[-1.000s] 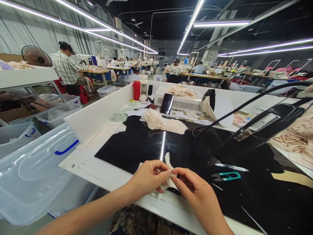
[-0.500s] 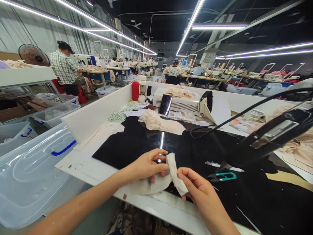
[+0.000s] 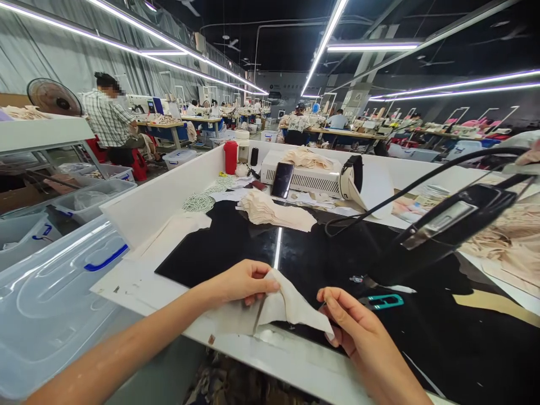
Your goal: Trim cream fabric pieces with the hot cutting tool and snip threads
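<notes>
Both hands [image 3: 295,306] pinch cream fabric [image 3: 291,306]; lidded plastic bin [image 3: 54,304] alongside.

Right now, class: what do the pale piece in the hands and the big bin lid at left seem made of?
Pale piece: thin woven or knit cloth, matte; it drapes and creases between both hands. Bin lid: likely clear plastic, glossy; light glints off its moulded ridges.

**Bright tubes, dark ceiling, warped edges**

Long ceiling light strips [image 3: 324,39] give even, bright light under a dark ceiling. One strip glares as a white streak [image 3: 277,254] on the glossy black mat [image 3: 320,259]. Shadows are soft. Edges bend wide-angle; the near lamp arm [image 3: 455,219] looks soft.
</notes>
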Action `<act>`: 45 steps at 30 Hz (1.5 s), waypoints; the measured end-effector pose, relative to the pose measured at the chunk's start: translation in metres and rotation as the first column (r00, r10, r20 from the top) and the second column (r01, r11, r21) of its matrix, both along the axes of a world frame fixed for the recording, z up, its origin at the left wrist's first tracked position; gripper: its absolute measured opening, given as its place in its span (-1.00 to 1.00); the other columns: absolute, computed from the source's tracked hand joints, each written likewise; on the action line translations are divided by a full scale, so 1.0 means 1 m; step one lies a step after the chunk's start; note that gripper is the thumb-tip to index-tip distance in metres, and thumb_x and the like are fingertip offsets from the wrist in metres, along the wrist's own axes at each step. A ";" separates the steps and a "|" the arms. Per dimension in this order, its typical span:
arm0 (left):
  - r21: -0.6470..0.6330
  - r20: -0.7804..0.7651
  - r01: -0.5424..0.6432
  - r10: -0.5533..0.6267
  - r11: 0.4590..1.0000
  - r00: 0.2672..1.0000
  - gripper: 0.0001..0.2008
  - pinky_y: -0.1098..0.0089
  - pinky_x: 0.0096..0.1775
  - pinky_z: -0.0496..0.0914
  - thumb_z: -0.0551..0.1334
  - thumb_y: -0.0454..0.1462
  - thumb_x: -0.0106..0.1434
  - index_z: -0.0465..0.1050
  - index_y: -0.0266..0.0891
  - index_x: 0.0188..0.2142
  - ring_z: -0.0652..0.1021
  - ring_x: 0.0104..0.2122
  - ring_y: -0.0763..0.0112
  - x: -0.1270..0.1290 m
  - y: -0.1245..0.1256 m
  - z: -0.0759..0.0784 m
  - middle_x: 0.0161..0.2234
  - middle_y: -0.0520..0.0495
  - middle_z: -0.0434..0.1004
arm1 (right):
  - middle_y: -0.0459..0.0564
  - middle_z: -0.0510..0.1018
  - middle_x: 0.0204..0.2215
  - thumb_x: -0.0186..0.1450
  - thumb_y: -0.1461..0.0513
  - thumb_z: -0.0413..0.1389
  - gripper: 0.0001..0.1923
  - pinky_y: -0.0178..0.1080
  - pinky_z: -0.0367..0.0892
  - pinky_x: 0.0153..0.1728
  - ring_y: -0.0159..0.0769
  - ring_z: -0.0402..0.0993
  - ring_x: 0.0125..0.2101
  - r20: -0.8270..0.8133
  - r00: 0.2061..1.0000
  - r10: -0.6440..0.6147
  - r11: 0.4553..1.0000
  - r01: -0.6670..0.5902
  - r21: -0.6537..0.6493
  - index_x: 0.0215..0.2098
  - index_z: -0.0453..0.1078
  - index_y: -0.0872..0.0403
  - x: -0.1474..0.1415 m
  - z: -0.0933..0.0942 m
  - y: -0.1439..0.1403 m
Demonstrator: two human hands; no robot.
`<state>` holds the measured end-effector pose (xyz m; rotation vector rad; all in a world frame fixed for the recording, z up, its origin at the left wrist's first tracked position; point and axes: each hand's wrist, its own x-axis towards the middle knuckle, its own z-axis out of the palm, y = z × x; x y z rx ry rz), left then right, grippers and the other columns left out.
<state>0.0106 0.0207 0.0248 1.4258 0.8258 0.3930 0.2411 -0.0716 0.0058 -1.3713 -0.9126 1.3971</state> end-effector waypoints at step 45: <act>0.872 -0.478 0.485 -0.099 0.071 0.873 -0.76 0.29 0.09 0.43 0.05 -0.28 0.48 0.38 -0.36 0.02 0.52 -0.04 0.29 0.020 -0.020 -0.017 -0.11 -0.18 0.51 | -0.04 0.53 -0.34 0.20 0.17 0.29 -0.68 -0.01 0.48 -0.41 -0.18 0.51 -0.44 0.013 0.850 -0.527 0.505 0.301 0.809 -0.07 0.46 -0.11 0.058 0.075 0.047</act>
